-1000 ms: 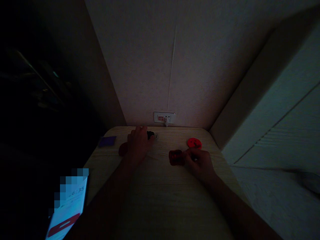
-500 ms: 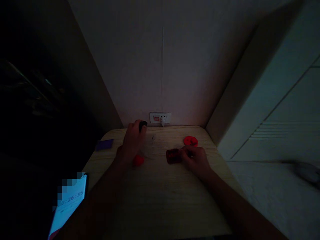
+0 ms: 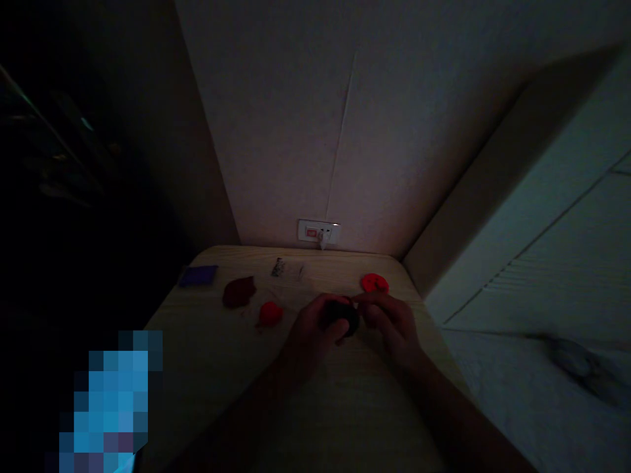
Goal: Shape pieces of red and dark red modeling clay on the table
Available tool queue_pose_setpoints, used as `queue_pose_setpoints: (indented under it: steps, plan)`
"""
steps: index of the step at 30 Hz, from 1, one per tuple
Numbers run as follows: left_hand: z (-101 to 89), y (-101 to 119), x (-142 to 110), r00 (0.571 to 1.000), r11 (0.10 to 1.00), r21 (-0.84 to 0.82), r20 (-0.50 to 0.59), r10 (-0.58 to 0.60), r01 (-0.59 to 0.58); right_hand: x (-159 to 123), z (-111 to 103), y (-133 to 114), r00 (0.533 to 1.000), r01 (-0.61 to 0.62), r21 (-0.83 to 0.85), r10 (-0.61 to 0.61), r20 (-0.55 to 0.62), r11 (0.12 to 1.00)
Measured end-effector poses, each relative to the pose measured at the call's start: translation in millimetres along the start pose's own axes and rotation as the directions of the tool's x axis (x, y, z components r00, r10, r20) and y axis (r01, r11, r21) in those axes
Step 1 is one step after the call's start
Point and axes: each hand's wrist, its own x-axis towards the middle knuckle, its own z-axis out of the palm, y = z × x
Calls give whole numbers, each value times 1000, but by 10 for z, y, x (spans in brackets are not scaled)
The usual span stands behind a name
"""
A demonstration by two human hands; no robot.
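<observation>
My left hand (image 3: 310, 332) is closed around a dark, rounded object (image 3: 351, 318), its thumb lying across the front. Close at its right side is my right hand (image 3: 394, 322), fingers bent together near the dark object; what they pinch is hidden in the dim light. A bit of dark red shows between the hands, mostly covered. Left of the hands lie a bright red ball-like lump (image 3: 270, 314) and a flat dark red piece (image 3: 239, 291). Beyond my right hand is a bright red disc (image 3: 375, 283) with dark marks.
A purple packet (image 3: 198, 276) rests at the far left of the wooden table (image 3: 315, 407). A clear packet with black print (image 3: 279, 267) lies near the back edge. Behind is a wall socket (image 3: 319, 232) with a plug. At lower left glows a blurred screen (image 3: 111, 401).
My left hand has come from the back left to the middle with the dark object, beside my right hand. The flat dark red piece and printed packet are now uncovered. The view has tilted.
</observation>
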Motion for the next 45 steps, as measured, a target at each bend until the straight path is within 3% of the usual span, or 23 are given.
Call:
queue_pose_setpoints:
  steps: [2,6,9,15,21,28,33,36,40,45]
  plan:
    - [-30,11,-2,999,1000,-14,-40,7,-8,-3,45,-89,996,76,-83,-71,57,994]
    - [-84,-2,23,996,998,-6,-65,67,-68,11,117,-146,986,164,-154,-163,22,974]
    - [-99,-27,7,988,983,123,-52,145,-138,1,129,-127,987,160,-136,-160,14,978]
    - [-111,-30,-74,952,884,397,-73,299,-247,-24,154,-126,1000,-7,17,7,9,1000]
    - [-140,27,-131,957,877,397,9,291,-271,-25,212,-82,955,-291,332,253,153,897]
    - [-113,48,-167,940,794,526,31,339,-304,-54,211,-48,928,-362,335,302,219,870]
    - [-89,20,-138,949,832,475,17,315,-285,-72,201,-83,962,-261,316,217,168,912]
    - [-92,11,-110,970,911,357,-45,239,-208,-64,168,-136,988,-101,239,69,137,966]
    - [-93,7,-90,981,954,271,-105,162,-128,-41,119,-152,979,75,84,-90,184,994]
    - [-92,15,-90,981,953,274,-105,163,-129,-43,126,-169,979,130,-65,-117,167,989]
